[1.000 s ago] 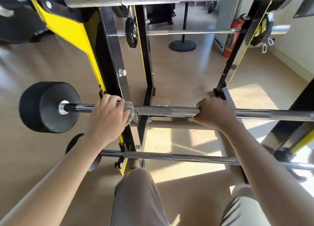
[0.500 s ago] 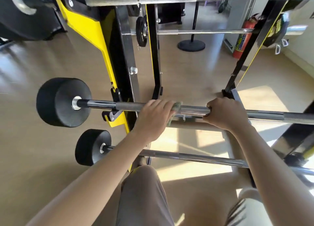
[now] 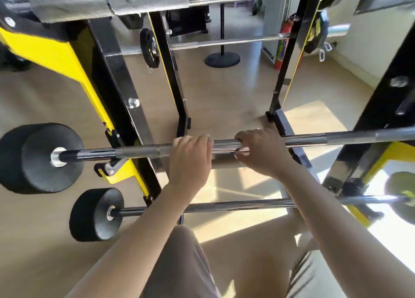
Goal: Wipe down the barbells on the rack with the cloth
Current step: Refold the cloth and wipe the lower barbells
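sunlit tan gym floor under a black-and-yellow steel rack (image 3: 116, 77). both hands curl round the middle chrome barbell (image 3: 139, 150): left hand (image 3: 190, 160), cloth hidden, likely beneath it; right hand (image 3: 262, 154) just beside. lower chrome barbell (image 3: 235, 204) seemingly awaits wiping.

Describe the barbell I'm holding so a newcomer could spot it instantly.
Find the black-and-yellow rack. Three bars stack on its near side; the barbell is the middle one, under the left hand and right hand. Its left end carries the larger black weight, bigger than that on the lower bar.
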Available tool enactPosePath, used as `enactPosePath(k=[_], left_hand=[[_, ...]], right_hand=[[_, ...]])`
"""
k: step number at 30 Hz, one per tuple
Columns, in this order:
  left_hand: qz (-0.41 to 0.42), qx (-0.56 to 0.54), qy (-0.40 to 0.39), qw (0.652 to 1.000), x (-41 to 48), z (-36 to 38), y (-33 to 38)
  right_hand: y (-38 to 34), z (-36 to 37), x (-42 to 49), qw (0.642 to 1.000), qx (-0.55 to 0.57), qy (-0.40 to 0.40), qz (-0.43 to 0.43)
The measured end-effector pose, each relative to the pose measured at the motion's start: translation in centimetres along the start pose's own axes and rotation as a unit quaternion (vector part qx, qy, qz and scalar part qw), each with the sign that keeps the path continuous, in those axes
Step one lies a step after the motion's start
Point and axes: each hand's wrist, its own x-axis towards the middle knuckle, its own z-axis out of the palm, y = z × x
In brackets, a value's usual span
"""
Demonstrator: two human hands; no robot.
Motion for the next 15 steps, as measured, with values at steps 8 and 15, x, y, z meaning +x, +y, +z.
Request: enactPosePath(k=[8, 15], left_hand=[[0.086, -0.343, -0.112, 0.929, 4.8, 0.1, 10.4], [0.016, -0.22, -0.13, 0.967, 6.1, 0.6, 10.0]], right_hand=[[2.3, -0.4, -6.6, 0.943, 0.181, 0.244, 0.134], [3.0, 1.2, -4.8, 0.994, -0.064, 0.089, 0.027]])
